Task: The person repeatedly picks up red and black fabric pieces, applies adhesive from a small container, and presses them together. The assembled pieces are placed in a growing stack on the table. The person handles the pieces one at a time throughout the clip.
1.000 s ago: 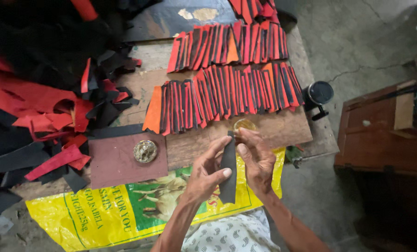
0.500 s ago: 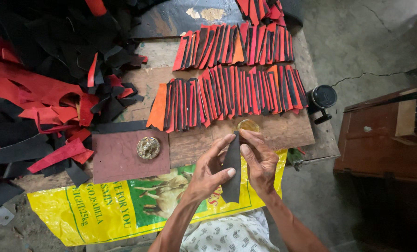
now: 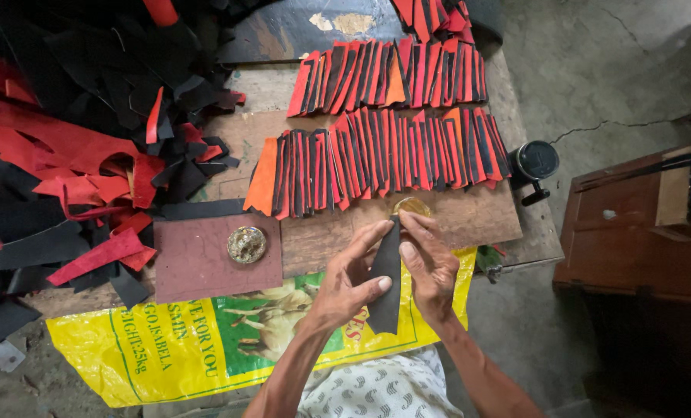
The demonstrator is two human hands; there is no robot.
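Both hands pinch one black leather strip, upright over the worktop's (image 3: 469, 220) near edge, at about five o'clock from the overlapping rows of red and black strips (image 3: 384, 159). The left hand (image 3: 349, 282) closes thumb and fingers on its lower left edge. The right hand (image 3: 431, 267) grips the top, fingertips beside a small yellow tin (image 3: 412, 206). The step looks like coating or smoothing; next seems laying it among the rows.

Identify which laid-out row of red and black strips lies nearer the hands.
The lower, longer row, just beyond the black strip both hands hold; the upper row lies farther away.
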